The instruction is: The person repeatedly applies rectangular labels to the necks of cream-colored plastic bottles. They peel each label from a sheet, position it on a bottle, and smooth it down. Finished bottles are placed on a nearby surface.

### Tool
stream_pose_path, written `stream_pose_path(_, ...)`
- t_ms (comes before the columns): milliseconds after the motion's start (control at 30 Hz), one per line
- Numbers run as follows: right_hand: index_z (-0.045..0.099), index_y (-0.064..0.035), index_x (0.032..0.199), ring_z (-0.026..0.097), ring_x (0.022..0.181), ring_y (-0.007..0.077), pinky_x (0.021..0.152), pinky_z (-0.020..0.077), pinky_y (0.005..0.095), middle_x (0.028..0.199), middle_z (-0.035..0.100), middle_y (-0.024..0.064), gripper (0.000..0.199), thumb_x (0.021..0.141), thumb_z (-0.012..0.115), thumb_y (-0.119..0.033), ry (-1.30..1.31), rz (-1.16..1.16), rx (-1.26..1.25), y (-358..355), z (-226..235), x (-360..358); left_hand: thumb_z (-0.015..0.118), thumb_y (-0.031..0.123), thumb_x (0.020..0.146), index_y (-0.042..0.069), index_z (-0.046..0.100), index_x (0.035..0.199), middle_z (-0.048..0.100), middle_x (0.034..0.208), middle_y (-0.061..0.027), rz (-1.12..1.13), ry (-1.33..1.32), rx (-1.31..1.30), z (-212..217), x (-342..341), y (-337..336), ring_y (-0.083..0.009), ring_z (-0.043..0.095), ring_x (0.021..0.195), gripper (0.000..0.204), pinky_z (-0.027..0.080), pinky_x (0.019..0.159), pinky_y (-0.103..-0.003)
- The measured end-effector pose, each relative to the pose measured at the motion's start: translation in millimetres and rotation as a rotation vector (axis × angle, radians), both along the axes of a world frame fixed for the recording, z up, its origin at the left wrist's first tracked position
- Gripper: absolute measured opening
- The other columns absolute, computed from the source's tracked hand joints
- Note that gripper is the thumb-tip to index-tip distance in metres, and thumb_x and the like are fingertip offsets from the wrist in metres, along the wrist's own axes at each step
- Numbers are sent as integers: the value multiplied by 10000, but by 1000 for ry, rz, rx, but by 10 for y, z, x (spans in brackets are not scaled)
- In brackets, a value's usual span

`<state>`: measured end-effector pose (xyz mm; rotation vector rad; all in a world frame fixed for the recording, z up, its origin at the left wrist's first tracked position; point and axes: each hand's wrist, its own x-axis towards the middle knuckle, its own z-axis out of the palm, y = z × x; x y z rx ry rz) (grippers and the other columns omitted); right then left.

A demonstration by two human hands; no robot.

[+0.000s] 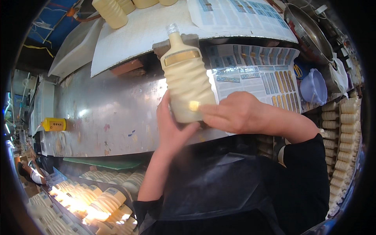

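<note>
A cream bottle (188,78) with wavy ridged sides lies on the bench, its clear threaded neck pointing away from me and a gold label (181,57) across its shoulder. The neck end rests against a grey block (192,39). My left hand (172,125) grips the bottle's lower end, fingers along its left side and thumb across the base. A small gold sticker (194,105) shows on the lower face, right at the fingertips of my right hand (237,113). Those fingers are pressed together against the bottle; whether they pinch anything is hidden.
Label sheets (254,62) lie right of the bottle, by a lilac bucket (313,87) and a metal pan (309,33). A yellow container (54,124) stands at the bench's left. More cream bottles (111,13) stand at the back; others (105,203) lie stacked lower left.
</note>
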<state>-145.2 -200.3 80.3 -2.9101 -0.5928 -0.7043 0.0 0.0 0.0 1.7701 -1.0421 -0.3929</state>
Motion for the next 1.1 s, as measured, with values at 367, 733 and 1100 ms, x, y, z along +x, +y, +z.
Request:
stream_pose_path(367, 715, -90, 986, 569, 577, 100, 485, 447, 257, 1301, 704, 67, 224, 764, 709, -121, -110, 51, -161, -137, -313, -101, 681, 205, 925, -24, 334, 1467, 441, 1433, -208, 229, 448, -148, -14, -149, -217, -289, 425, 1365, 683, 347, 1158, -412)
stream_pose_path(733, 701, -44, 1235, 645, 659, 214, 610, 510, 326, 927, 714, 100, 277, 981, 666, -149, 164, -386, 671, -23, -663, -384, 561, 326, 1061, 19, 340, 1497, 438, 1457, -145, 181, 425, -248, -129, -172, -165, -231, 421, 1353, 578, 313, 1163, -372)
stream_pose_path(1100, 646, -6, 1332, 563, 679, 72, 628, 472, 257, 740, 626, 6, 482, 944, 726, -280, 456, -697, 1364, 282, -638, -25, 571, 316, 1053, -7, 289, 1533, 406, 1493, -150, 173, 429, -272, -157, -257, -222, -235, 390, 1386, 644, 286, 1183, -373)
